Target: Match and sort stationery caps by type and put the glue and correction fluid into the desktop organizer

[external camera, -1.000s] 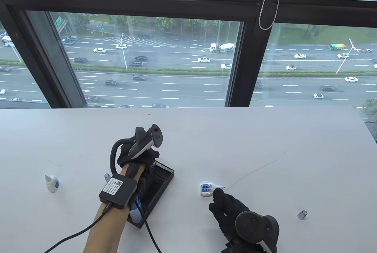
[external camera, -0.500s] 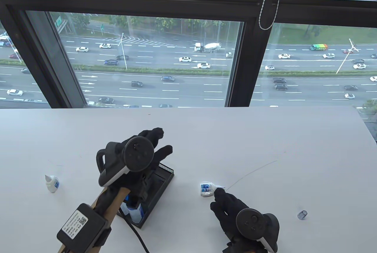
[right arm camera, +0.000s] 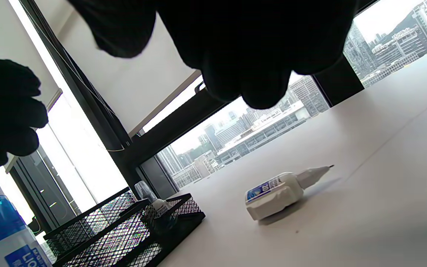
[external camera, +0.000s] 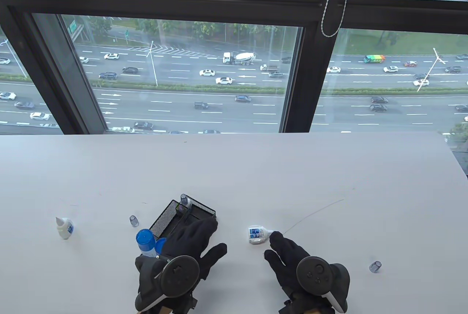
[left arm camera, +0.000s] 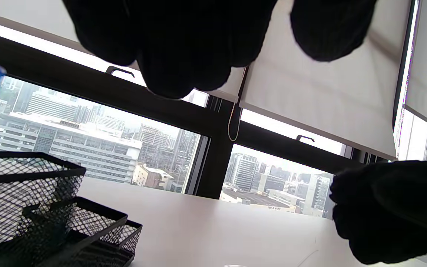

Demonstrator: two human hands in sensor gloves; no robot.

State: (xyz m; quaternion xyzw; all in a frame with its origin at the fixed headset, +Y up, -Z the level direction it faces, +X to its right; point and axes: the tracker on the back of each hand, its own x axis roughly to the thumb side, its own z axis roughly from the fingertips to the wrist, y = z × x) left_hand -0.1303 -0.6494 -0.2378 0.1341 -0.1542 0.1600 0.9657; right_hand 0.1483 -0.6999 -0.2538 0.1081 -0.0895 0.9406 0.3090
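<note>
While both open, empty hands, left hand (external camera: 182, 255) and right hand (external camera: 292, 261), hover, the light, smooth, uncapped correction fluid bottle (external camera: 256, 234) probably suits a pinch across its squat body.

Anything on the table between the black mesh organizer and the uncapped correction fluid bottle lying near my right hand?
Nothing: table view shows bare white tabletop between the black mesh organizer and the lying white correction fluid bottle.

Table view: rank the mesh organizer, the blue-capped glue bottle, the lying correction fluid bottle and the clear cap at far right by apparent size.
1. Mesh organizer, partly hidden by the left hand.
2. Blue-capped glue bottle, partly hidden too.
3. Correction fluid bottle.
4. Clear cap.
</note>
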